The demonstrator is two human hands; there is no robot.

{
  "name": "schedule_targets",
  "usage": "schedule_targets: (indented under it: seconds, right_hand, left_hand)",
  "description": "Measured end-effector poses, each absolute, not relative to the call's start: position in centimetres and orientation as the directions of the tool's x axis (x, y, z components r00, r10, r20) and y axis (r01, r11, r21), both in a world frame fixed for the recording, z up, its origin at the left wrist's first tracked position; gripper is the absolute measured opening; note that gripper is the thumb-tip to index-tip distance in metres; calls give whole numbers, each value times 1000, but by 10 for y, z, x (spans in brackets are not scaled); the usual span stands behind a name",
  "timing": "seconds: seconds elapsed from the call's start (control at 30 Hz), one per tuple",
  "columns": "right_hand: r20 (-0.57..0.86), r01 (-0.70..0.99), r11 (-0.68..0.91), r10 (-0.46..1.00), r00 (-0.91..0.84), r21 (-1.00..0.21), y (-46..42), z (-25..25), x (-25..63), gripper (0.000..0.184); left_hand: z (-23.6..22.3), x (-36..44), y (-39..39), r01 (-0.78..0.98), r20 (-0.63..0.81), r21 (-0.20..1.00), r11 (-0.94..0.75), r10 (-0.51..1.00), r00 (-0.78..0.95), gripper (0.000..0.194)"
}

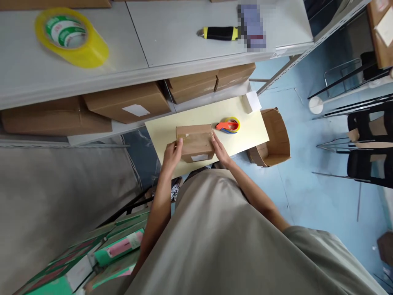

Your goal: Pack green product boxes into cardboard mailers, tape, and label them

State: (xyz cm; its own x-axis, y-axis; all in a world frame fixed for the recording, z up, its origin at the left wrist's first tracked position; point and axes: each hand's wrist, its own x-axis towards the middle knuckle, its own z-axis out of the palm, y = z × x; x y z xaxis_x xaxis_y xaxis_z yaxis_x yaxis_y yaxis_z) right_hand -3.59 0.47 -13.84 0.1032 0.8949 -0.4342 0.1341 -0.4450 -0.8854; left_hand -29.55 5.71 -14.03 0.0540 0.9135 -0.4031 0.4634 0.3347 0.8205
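A small brown cardboard box [195, 141] with a white label on its near side sits on a pale yellow tabletop [251, 129]. My left hand [172, 153] grips the box's left side, thumb on top. My right hand [220, 149] presses flat against its right side, fingers together. A red and blue tape dispenser [229, 125] with a yellow roll lies just right of the box, apart from both hands.
A grey shelf [172, 45] above holds a yellow tape roll [71, 36] and a black-and-yellow utility knife [219, 33]. Brown boxes [129, 103] fill the shelf below. An open carton [274, 139] stands right of the table; green boxes [116, 250] lie lower left, black chairs [368, 139] right.
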Motion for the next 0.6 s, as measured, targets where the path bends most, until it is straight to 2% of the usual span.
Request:
schedule_targets:
  seconds: [0.1, 0.2, 0.37, 0.47, 0.6]
  right_hand:
    - [-430, 184, -431, 902, 46, -884, 8, -135, -25, 97]
    - [-508, 166, -496, 860, -43, -853, 11, -136, -16, 91]
    - [-587, 123, -574, 793, -163, -810, 6, -134, -10, 97]
    - [-591, 177, -567, 790, -159, -805, 5, -133, -10, 102]
    - [-583, 250, -536, 790, -191, -807, 7, -126, -4, 96]
  left_hand:
    - [-141, -282, 40, 507, -504, 750, 425, 864, 21, 72]
    - [-145, -272, 34, 478, -577, 736, 479, 813, 74, 76]
    - [-155, -269, 26, 197, -563, 826, 529, 789, 246, 88]
    - [-159, -267, 20, 173, -562, 826, 536, 805, 188, 95]
    - [-151, -267, 11, 188, -508, 856, 481, 851, 136, 96]
